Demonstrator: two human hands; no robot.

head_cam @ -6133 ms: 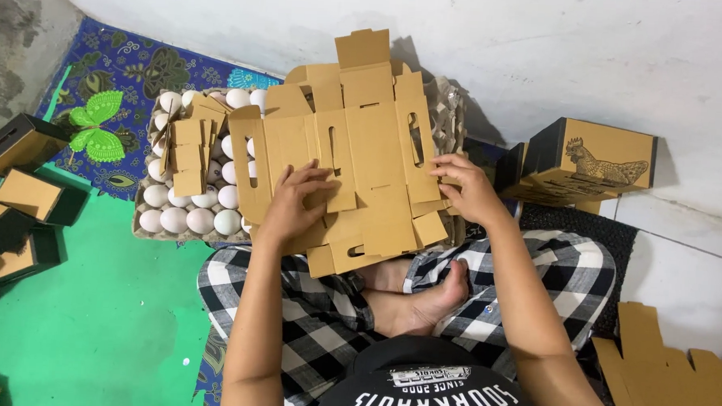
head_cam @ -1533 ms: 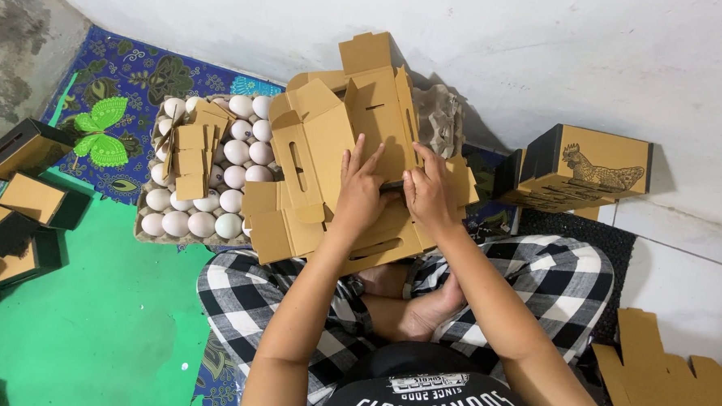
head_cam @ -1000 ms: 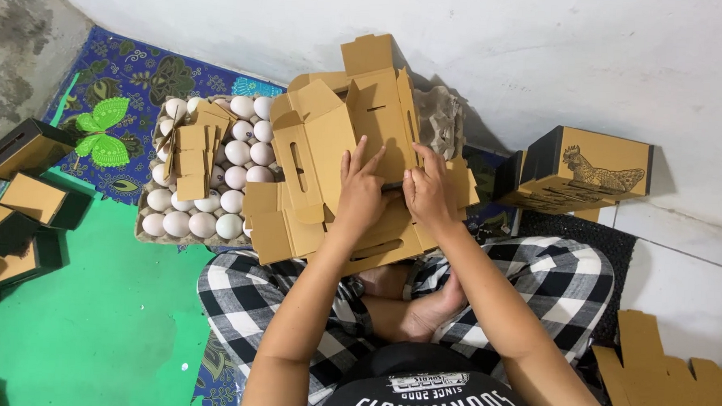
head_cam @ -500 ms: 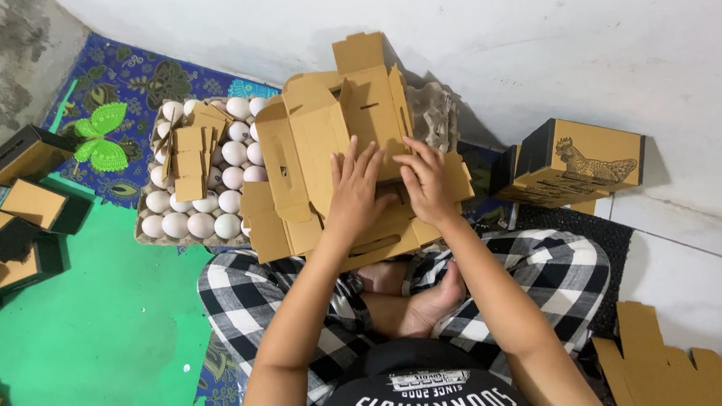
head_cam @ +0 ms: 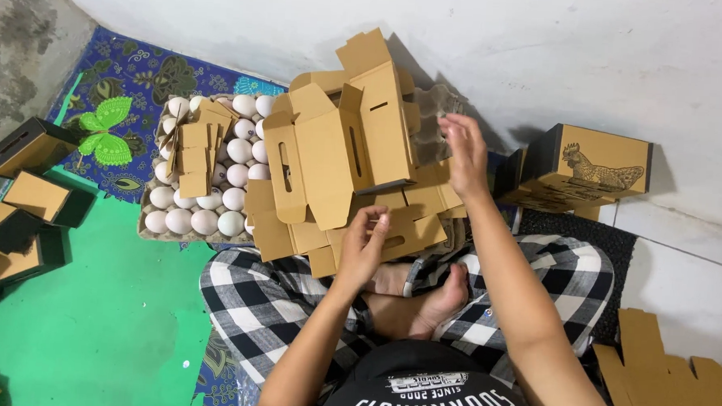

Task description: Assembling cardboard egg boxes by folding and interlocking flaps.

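A brown die-cut cardboard box [head_cam: 339, 157], partly folded with its flaps standing up, rests over my crossed legs. My left hand [head_cam: 366, 245] grips its lower front flap from below. Lifted off the cardboard, my right hand [head_cam: 464, 151] hovers at the box's right side with fingers apart, close to a grey empty egg tray [head_cam: 434, 109] behind it. More flat flaps [head_cam: 413, 221] of the same cardboard lie under the folded part.
A tray of white eggs [head_cam: 207, 198] sits to the left with small cardboard inserts [head_cam: 193, 147] on top. A finished box with a chicken drawing [head_cam: 598, 165] stands right. Dark folded boxes [head_cam: 31, 144] lie far left on the green mat [head_cam: 112, 322]. Flat cardboard [head_cam: 670, 379] lies bottom right.
Both hands were pressing on the middle of the cardboard. Now the right hand has lifted up and to the right, the left has slid down to the front flap, and the box walls stand more upright.
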